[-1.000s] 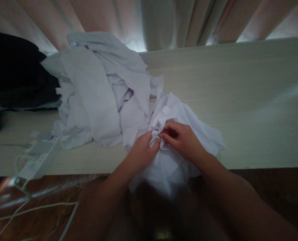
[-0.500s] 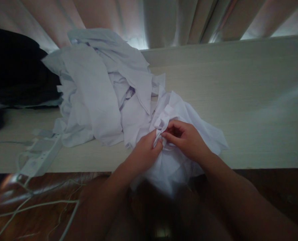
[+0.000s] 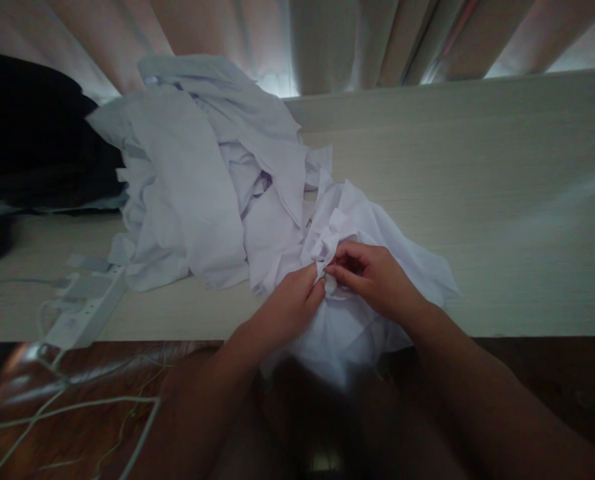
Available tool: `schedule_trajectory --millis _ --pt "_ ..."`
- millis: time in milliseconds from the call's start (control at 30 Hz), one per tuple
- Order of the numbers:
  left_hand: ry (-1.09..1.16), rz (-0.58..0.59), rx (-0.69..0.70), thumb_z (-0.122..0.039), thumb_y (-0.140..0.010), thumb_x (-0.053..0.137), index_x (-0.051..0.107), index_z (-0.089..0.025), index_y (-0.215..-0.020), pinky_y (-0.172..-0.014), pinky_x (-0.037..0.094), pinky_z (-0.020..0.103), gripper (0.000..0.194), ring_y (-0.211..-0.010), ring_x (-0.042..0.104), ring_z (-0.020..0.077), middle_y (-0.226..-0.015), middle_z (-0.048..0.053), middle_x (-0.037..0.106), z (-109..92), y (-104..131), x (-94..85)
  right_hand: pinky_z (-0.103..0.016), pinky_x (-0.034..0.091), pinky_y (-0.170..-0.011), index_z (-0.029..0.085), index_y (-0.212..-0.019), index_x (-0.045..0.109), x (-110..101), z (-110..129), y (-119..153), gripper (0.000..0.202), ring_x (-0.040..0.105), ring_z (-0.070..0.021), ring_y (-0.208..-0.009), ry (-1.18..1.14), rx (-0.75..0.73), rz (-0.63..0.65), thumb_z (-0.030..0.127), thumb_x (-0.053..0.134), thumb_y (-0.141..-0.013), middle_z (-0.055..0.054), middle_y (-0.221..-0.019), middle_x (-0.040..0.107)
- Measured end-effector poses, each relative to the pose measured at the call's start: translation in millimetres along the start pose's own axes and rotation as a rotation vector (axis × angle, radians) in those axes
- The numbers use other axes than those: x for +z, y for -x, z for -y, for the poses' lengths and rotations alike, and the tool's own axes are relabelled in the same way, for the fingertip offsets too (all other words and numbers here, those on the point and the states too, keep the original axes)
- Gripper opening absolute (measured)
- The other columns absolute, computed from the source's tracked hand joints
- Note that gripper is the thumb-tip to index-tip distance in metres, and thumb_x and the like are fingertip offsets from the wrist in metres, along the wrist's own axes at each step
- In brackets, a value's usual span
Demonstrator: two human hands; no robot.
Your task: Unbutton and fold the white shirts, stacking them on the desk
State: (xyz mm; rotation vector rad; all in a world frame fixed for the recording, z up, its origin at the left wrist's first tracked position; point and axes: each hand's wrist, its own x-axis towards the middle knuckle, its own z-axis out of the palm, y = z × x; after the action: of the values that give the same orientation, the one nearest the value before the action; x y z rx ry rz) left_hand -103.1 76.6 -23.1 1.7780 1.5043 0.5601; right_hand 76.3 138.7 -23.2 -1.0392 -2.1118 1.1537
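A crumpled white cloth (image 3: 397, 260) lies over the front edge of the pale table, part of it hanging down. My left hand (image 3: 300, 297) pinches a fold of it between thumb and fingers. Close against it on the right, my right hand (image 3: 365, 270) grips the same gathered part with thumb and index fingertip. The fingertips of both hands nearly touch, and what lies right between them is too small to make out. A larger heap of white cloth (image 3: 192, 180) is spread to the left, reaching up to the hands.
Black fabric (image 3: 37, 140) is piled at the far left. A white power strip (image 3: 90, 310) with plugs and cables sits at the table's front left edge. Curtains (image 3: 327, 47) hang behind the pale table (image 3: 502, 200). White cables (image 3: 92, 403) run below over a brown floor.
The view has shifted slightly. My left hand's thumb and fingers are a little closer together on the fold; both hands keep their hold on the cloth.
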Motion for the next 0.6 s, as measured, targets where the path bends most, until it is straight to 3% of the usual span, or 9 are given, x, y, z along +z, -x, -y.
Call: schedule_trajectory --millis 267,600 --pt "0.085 -0.004 -0.017 -0.031 -0.100 0.048 0.068 -0.018 -0.087 -0.078 0.048 0.027 0.027 -0.085 0.066 0.0189 -0.091 0.001 0.075 0.5 -0.4 -7.6 -0.026 0.040 -0.065 0.020 -0.083 0.063 -4.4 -3.6 1.5 0.011 0.056 -0.0135 -0.069 -0.037 0.026 0.005 0.028 0.069 -0.089 0.002 -0.075 0.063" --pt "0.010 -0.025 0.038 -0.032 -0.101 0.043 0.063 -0.018 -0.087 -0.072 0.045 0.027 0.028 -0.079 0.063 0.0174 -0.084 0.001 0.071 0.6 0.0 -7.8 -0.026 0.043 -0.067 0.020 -0.087 0.071 -11.2 -4.1 3.5 0.006 0.060 -0.0138 -0.070 -0.053 -0.019 -0.022 0.027 0.071 -0.088 0.000 -0.079 0.068"
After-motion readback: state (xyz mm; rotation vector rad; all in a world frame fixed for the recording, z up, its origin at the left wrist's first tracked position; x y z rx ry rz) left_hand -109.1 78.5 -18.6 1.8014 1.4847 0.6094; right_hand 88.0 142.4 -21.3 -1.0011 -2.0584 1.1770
